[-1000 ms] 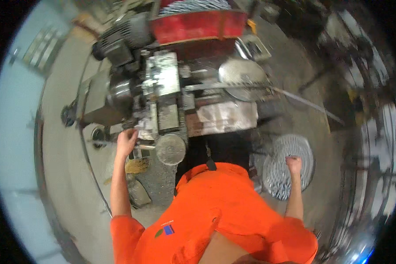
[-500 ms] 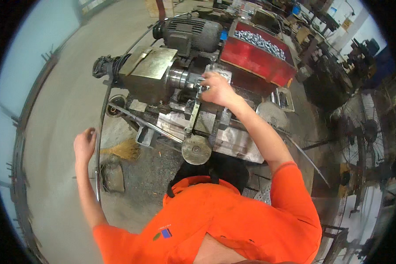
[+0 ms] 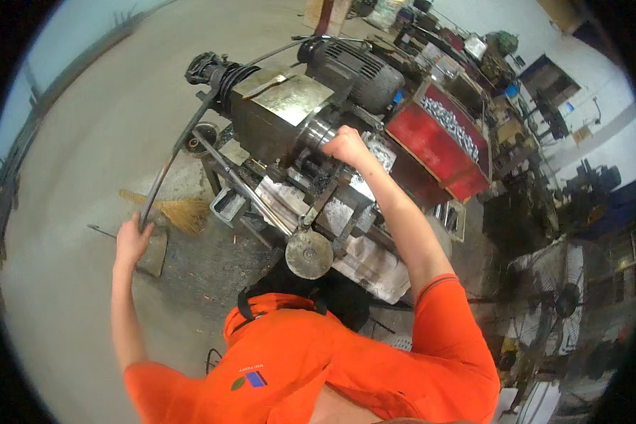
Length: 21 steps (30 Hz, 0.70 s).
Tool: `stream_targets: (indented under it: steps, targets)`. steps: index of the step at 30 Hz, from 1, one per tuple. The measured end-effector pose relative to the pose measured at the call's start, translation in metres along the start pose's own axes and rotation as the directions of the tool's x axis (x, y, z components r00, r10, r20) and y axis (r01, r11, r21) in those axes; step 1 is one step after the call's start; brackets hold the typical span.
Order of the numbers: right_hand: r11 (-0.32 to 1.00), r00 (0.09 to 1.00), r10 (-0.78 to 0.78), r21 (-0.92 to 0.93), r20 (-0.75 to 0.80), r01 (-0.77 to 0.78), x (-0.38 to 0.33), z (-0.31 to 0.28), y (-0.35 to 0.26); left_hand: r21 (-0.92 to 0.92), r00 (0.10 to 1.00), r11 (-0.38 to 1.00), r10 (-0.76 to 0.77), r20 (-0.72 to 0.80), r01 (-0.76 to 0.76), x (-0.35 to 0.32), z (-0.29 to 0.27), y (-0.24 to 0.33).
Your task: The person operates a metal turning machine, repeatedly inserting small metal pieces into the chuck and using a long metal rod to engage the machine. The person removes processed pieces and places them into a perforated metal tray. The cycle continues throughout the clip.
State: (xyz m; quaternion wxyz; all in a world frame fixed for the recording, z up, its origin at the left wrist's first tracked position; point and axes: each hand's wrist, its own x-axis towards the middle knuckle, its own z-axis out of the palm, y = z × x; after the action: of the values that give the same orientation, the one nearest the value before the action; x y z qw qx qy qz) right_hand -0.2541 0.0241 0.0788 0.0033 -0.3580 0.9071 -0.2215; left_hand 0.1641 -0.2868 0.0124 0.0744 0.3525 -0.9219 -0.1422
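1. Gripping the lower end of the long lever (image 3: pixel 180 152), the left hand (image 3: pixel 131 240) is now closed around it at the left side of the machine (image 3: pixel 290 120); half a second ago this hand hung free in the air.
2. The right hand (image 3: pixel 346 147) stays on the chuck (image 3: pixel 321 131) in the middle of the machine, fingers curled on it; I cannot tell how firmly.
3. With both hands now on the machine, I judge the work is at the lever.
4. The red tray (image 3: pixel 438 141) of metal parts stands untouched at the right end.
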Motion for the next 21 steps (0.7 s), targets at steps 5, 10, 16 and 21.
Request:
stream_targets:
  steps: [5, 10, 16, 21]
  targets:
    - [0.992, 0.993, 0.117, 0.033, 0.023, -0.118, -0.014, -0.012, -0.017, 0.158, 0.997, 0.986, -0.067, 0.049, 0.058, 0.016, 0.002, -0.002]
    - [0.980, 0.998, 0.044, 0.195, -0.040, -0.036, -0.012, -0.002, -0.009, 0.548, 0.975, 0.836, 0.109, -0.192, 0.015, 0.114, -0.034, -0.129]
    - [0.988, 0.991, 0.136, 0.069, -0.005, -0.135, -0.017, -0.007, 0.000, 0.543, 0.970, 0.837, 0.183, -0.159, -0.068, 0.167, -0.021, -0.159]
    - [0.986, 0.957, -0.165, -0.018, -0.238, 0.166, -0.066, -0.028, -0.017, 0.138, 0.663, 0.948, 0.300, -0.685, -0.287, 0.166, 0.012, -0.077]
